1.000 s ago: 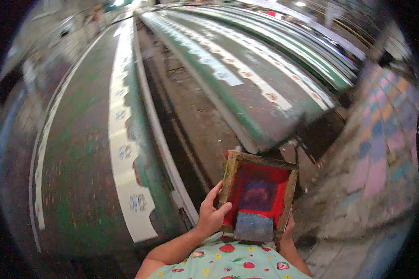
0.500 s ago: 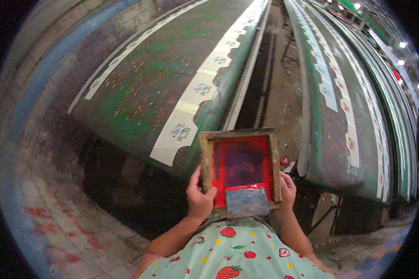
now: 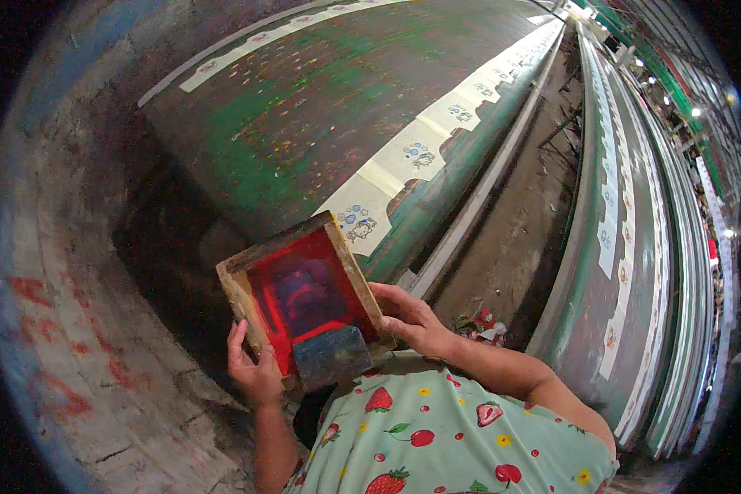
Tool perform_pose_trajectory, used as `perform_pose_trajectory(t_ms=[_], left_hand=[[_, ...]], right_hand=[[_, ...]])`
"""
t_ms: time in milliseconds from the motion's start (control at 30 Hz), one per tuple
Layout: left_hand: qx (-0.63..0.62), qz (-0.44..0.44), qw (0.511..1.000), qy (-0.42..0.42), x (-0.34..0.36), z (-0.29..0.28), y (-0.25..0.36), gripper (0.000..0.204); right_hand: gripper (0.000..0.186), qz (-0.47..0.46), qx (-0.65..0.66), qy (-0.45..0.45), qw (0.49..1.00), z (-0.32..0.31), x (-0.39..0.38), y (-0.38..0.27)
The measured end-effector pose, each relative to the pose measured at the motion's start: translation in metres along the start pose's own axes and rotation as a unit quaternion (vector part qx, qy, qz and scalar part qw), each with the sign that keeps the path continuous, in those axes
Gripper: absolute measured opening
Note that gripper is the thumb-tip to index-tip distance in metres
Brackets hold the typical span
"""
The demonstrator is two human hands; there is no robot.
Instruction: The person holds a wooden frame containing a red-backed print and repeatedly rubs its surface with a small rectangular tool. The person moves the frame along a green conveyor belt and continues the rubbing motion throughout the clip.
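My left hand (image 3: 253,366) grips the left side of a wooden printing screen frame (image 3: 237,263), tilted and held in front of me. My right hand (image 3: 407,321) grips its right side. Inside, the mesh is red around a dark purple middle (image 3: 300,288), and a grey, flat squeegee blade (image 3: 329,358) lies at the lower end. Just beyond the frame a cream fabric strip (image 3: 387,181) with scalloped edge and blue-and-black motifs lies on a long green-stained table (image 3: 255,148).
A gutter (image 3: 539,189) with a rail (image 3: 490,189) runs between tables. Several more printed strips (image 3: 609,346) lie on tables at the right. Small litter (image 3: 486,328) is on the floor. A grimy wall or floor (image 3: 82,346) with red paint marks curves along the left, beside a dark gap.
The view has swung round toward the left table's near end. The held frame has shifted left and tilted, its left side now lower, near the end of the cream strip.
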State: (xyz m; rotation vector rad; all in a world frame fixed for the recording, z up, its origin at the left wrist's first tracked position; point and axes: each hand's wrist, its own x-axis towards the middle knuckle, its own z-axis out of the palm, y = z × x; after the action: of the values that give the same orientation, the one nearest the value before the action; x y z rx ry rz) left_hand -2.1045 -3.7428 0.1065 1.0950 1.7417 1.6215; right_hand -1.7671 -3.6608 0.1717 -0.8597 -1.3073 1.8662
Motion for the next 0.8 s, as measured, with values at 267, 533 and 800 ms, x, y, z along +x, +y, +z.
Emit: perform_pose_trajectory(t_ms=[267,533,800], left_hand=[[0.034,-0.040,0.993,0.107,-0.024,-0.010,0.017,0.082],[0.079,-0.037,0.981,0.173,-0.016,0.099,0.024,0.054],[0.056,-0.007,0.986,0.156,-0.007,0.225,0.031,0.041]], right_hand=[[0.072,0.043,-0.029,-0.089,0.995,-0.005,0.058,0.011],[0.056,0.041,-0.103,-0.030,0.993,-0.103,0.108,0.001],[0.046,-0.041,-0.236,0.006,0.971,-0.208,0.124,-0.031]])
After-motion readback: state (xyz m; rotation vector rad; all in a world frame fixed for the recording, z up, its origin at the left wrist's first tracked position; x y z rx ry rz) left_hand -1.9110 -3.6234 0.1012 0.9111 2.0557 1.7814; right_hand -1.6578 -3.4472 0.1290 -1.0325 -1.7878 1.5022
